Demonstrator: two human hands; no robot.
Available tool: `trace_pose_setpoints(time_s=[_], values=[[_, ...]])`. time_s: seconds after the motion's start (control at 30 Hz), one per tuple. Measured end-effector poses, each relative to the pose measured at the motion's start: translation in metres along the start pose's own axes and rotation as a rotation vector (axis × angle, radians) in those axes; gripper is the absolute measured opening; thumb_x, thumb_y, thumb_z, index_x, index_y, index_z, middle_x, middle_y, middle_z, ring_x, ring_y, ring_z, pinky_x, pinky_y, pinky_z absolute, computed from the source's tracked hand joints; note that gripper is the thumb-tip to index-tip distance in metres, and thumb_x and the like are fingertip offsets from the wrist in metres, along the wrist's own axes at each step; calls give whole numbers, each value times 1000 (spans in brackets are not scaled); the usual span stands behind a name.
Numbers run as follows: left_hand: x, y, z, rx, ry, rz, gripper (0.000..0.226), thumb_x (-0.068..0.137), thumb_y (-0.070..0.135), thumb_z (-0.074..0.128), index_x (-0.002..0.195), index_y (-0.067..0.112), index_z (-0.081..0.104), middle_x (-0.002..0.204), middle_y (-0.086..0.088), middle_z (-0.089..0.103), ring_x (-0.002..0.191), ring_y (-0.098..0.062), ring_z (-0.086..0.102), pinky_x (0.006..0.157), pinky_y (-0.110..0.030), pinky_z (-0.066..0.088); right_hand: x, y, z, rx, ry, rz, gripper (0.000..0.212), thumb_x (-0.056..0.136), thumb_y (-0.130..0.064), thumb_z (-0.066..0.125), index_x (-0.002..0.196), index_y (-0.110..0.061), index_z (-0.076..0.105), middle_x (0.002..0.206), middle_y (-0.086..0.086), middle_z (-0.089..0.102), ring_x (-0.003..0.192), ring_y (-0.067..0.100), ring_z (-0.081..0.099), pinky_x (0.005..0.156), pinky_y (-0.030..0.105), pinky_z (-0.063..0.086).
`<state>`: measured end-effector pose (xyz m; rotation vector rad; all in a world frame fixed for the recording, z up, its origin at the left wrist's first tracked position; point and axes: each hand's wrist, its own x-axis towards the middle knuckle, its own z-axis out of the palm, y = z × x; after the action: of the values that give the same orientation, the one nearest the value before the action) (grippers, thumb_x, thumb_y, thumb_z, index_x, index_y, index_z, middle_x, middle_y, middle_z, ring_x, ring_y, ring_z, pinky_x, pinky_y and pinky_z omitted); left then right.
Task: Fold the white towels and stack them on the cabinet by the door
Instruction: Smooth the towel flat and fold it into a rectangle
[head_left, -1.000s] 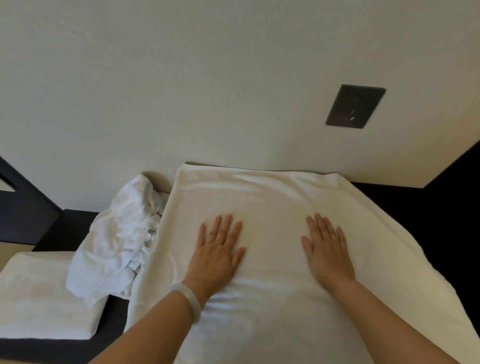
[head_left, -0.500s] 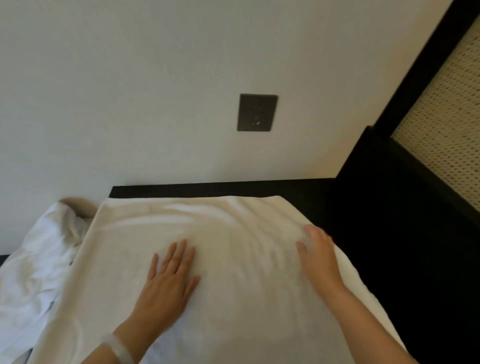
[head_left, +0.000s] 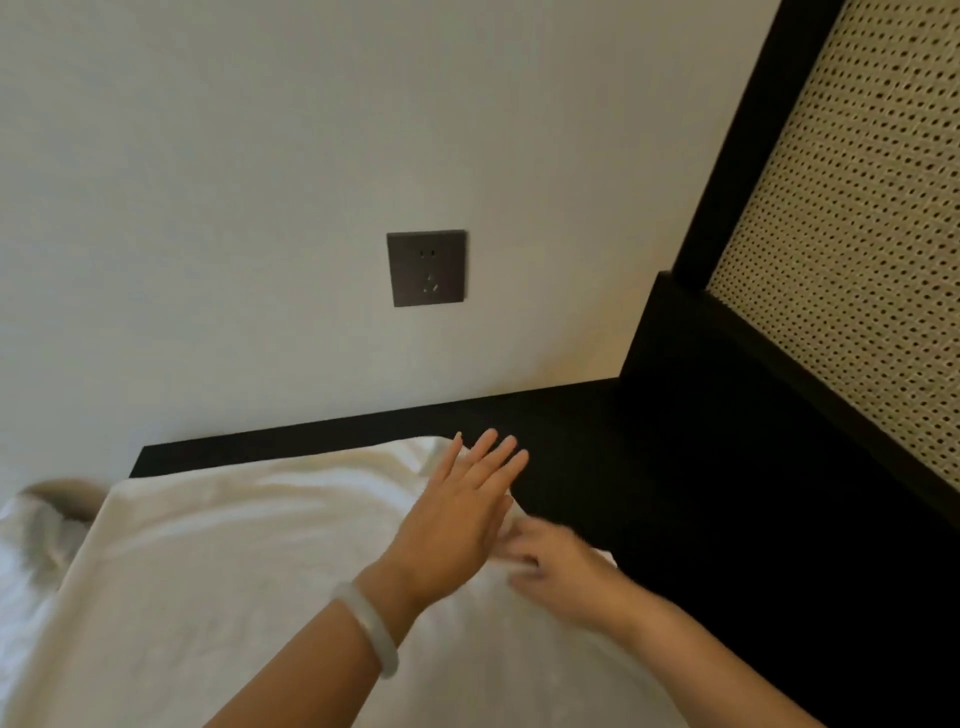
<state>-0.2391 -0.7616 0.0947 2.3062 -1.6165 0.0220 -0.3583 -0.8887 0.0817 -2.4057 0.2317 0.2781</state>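
One white towel (head_left: 234, 597) lies spread flat over a dark bench (head_left: 571, 415), its far edge just short of the wall and its near part running out of view at the bottom. Both hands are at its far right corner. The left hand (head_left: 457, 525), a pale bracelet (head_left: 366, 626) on the wrist, reaches across with straight, spread fingers over that corner and grips nothing. Whether the palm touches the cloth I cannot tell. The right hand (head_left: 561, 566) sits at the towel's right edge just beside it, too blurred to say if it pinches the hem or merely lies there.

The risk, as I judge it, comes from the crowding. With both hands on one corner, the left side of the towel is unheld, so a pull to start the fold could drag the whole sheet askew across the bench. Lifting by one corner alone would likely give a crooked fold.

A second, crumpled white towel (head_left: 26, 561) lies against the left side and could get caught up. Beyond are a wall socket (head_left: 426, 267) and a rattan panel (head_left: 857, 260) in a black frame.
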Motion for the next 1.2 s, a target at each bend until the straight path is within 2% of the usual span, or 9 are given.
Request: trace_pose_setpoints(time_s=[0.1,0.27,0.47,0.57,0.67,0.9,0.97,1.07,1.2], values=[[-14,-16,7,46,-213,-35,48,107,38,26,155,33,24,163,12,16,152,-9,2,123,-40,-8,-15,14,3,99,-168,-90,28,92,-14,66,117,-24,73,107,-24,58,99,-13,55,91,11,44],[-64,-34,38,-73,-224,-189,45,106,38,32,151,44,27,162,18,12,150,-4,2,121,-27,-7,-19,38,-12,300,598,349,21,94,-9,63,95,-28,71,99,-13,67,89,2,63,76,17,46],[-87,-36,61,-288,4,-182,53,95,60,19,135,48,51,153,26,29,147,4,13,120,-16,-1,7,40,-25,301,215,744,54,96,-50,56,132,-10,55,112,5,63,98,18,61,78,30,49],[-94,-41,72,-346,100,-183,40,98,45,36,134,46,55,150,28,37,145,5,21,121,-21,9,9,37,-38,545,87,662,43,81,-39,79,115,-16,66,106,6,72,98,22,70,89,41,57],[-94,-44,77,-347,150,-175,38,98,42,41,132,45,56,148,28,40,144,4,25,120,-22,13,11,42,-60,337,-121,583,17,80,-21,81,95,-15,76,94,3,76,93,19,72,94,41,56],[-94,-42,80,-320,161,-168,38,99,40,40,133,43,57,149,27,39,144,5,24,120,-20,11,38,78,-103,-148,611,375,19,91,-11,67,78,-18,54,104,2,52,87,15,58,82,36,54],[-94,-43,80,-320,159,-173,39,99,41,39,134,43,56,150,27,39,144,5,24,120,-21,11,42,88,-102,-239,580,536,7,95,-17,64,92,-16,58,115,8,51,90,19,58,79,38,55],[-93,-42,81,-310,165,-163,39,99,40,39,134,43,56,149,27,40,144,5,25,120,-22,13,45,90,-94,-214,292,959,44,100,-42,52,127,-8,55,110,12,60,88,24,61,64,33,50],[-92,-43,80,-288,183,-155,39,98,36,41,133,42,57,149,23,43,143,5,26,119,-23,15,52,92,-94,183,268,955,40,97,-45,59,90,-6,59,82,12,68,72,23,67,59,31,55]])
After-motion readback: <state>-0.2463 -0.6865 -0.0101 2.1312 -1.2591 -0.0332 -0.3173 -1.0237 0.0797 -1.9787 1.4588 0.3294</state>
